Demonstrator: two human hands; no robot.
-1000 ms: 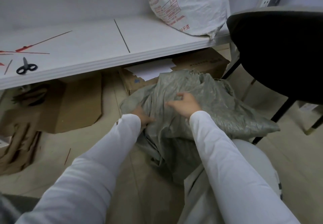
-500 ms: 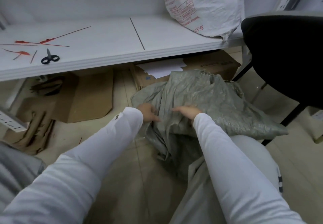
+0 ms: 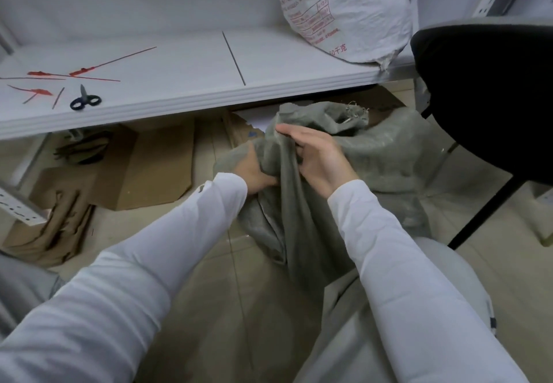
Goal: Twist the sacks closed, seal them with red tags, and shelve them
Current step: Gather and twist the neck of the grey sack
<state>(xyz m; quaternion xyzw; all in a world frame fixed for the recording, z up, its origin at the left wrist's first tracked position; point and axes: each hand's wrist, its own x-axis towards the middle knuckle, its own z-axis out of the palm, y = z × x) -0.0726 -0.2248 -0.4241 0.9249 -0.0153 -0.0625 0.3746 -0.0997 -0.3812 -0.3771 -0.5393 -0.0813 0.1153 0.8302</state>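
So, early on: one white sack [image 3: 344,14] sits on the shelf [image 3: 179,62], left hand [image 3: 257,170] & right hand [image 3: 317,158] have fingers closed round the bunched neck of the grey sack [image 3: 389,158] on the floor, w/ twisting, sealing & shelving left, red tags [image 3: 80,71] untouched.

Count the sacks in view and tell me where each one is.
2. A white printed sack rests on the shelf at the right. A grey-green sack sits on the floor below, held by the left hand and right hand. Others may be hidden.
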